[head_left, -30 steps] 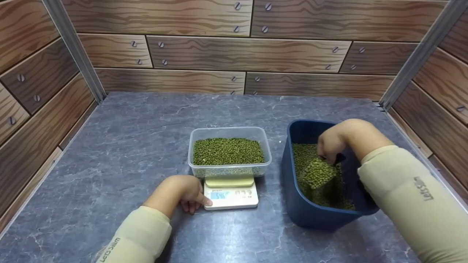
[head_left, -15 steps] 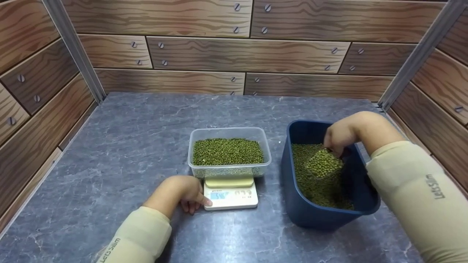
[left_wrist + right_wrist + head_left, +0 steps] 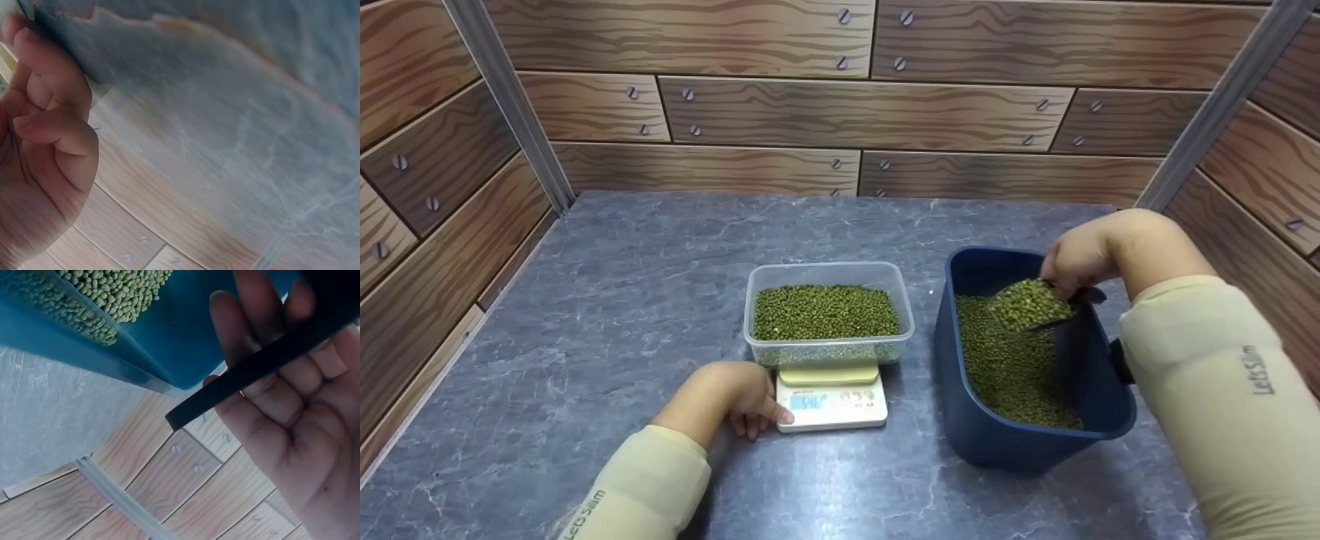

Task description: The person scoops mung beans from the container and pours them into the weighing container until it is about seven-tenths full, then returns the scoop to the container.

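My right hand grips a small scoop by its dark handle, over the far right part of a blue bin. Heaped green mung beans fill the scoop, and more mung beans lie in the bin below. My left hand rests at the near left corner of a white kitchen scale; its thumb touches the scale and its other fingers curl loosely beside it. On the scale stands a clear plastic container part filled with mung beans. The lit display reads about 546.
Both things stand on a grey marbled tabletop, with the bin to the right of the scale. Wood-patterned panels wall the back and sides. A dark handle sticks out from the bin's right side.
My right hand has raised the full scoop and carried it up and to the right within the bin. The left hand, scale and container stay put.
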Action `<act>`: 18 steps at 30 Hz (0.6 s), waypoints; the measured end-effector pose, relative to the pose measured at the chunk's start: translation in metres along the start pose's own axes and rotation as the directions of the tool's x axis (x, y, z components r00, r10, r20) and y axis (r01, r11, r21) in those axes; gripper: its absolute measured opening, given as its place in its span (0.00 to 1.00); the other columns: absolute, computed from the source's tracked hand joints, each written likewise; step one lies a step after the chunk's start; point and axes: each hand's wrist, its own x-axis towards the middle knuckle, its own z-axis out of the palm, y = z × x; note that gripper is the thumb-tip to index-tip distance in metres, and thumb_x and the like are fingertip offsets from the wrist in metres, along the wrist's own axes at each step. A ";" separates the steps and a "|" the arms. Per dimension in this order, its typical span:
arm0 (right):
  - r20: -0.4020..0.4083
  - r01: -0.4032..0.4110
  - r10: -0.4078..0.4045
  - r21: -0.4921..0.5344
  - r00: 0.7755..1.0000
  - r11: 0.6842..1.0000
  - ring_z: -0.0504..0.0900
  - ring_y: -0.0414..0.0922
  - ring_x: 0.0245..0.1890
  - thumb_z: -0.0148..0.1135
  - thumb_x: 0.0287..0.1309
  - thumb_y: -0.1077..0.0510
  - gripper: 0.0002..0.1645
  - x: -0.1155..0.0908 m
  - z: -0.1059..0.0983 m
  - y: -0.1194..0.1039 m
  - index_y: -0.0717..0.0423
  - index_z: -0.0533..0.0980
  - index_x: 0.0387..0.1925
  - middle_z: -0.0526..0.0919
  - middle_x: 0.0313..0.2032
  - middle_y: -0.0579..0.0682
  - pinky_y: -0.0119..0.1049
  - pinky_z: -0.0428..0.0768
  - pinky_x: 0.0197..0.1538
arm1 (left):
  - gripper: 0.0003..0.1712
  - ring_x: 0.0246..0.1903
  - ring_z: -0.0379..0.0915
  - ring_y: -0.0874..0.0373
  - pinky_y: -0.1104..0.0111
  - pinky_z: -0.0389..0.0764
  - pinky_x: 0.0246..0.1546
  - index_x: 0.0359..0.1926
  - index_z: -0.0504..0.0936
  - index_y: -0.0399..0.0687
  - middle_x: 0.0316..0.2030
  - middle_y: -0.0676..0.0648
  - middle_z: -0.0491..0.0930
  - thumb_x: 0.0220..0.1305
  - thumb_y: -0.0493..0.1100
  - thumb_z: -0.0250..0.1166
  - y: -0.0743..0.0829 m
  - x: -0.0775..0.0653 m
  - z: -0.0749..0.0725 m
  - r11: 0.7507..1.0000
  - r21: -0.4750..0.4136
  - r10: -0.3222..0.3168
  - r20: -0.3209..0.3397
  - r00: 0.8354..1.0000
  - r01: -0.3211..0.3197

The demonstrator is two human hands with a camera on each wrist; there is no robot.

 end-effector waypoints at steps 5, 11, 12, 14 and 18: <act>-0.022 -0.012 0.015 0.147 1.000 0.989 0.65 0.37 0.15 0.47 0.52 0.72 0.19 0.003 -0.004 0.008 0.51 0.64 0.13 0.65 0.13 0.41 0.28 0.67 0.27 | 0.25 0.21 0.78 0.56 0.67 0.79 0.29 0.22 0.81 0.41 0.19 0.47 0.81 0.53 0.60 0.61 0.000 0.000 0.000 1.000 -0.003 0.002 -0.006 1.000 -0.003; -0.085 -0.004 0.025 0.242 0.996 0.970 0.58 0.37 0.16 0.44 0.49 0.75 0.22 0.003 -0.005 0.015 0.50 0.56 0.11 0.57 0.13 0.41 0.28 0.63 0.28 | 0.25 0.20 0.78 0.56 0.67 0.79 0.29 0.22 0.81 0.41 0.19 0.47 0.81 0.53 0.60 0.61 0.000 0.001 0.001 1.000 -0.001 0.008 -0.008 1.000 -0.008; -0.095 0.000 0.025 0.252 0.995 0.968 0.57 0.37 0.16 0.43 0.49 0.75 0.22 0.003 -0.005 0.016 0.50 0.56 0.11 0.57 0.13 0.41 0.28 0.62 0.28 | 0.26 0.20 0.78 0.56 0.67 0.79 0.29 0.22 0.81 0.41 0.19 0.47 0.81 0.53 0.60 0.61 0.000 0.001 0.001 1.000 0.001 0.008 -0.008 1.000 -0.008; -0.120 0.001 0.033 0.268 0.992 0.964 0.56 0.37 0.16 0.44 0.49 0.75 0.22 0.004 -0.005 0.018 0.50 0.55 0.11 0.57 0.13 0.42 0.28 0.61 0.27 | 0.26 0.20 0.78 0.56 0.68 0.79 0.29 0.22 0.81 0.41 0.19 0.47 0.81 0.53 0.61 0.61 -0.001 0.002 0.001 1.000 0.008 0.006 -0.007 1.000 -0.006; -0.146 -0.006 0.046 0.267 0.988 0.964 0.57 0.38 0.16 0.44 0.50 0.75 0.22 0.004 -0.004 0.019 0.49 0.56 0.11 0.58 0.13 0.42 0.28 0.61 0.27 | 0.26 0.20 0.78 0.57 0.68 0.79 0.29 0.22 0.82 0.42 0.19 0.48 0.81 0.53 0.62 0.61 -0.001 0.002 0.001 1.000 0.019 0.003 -0.009 1.000 -0.003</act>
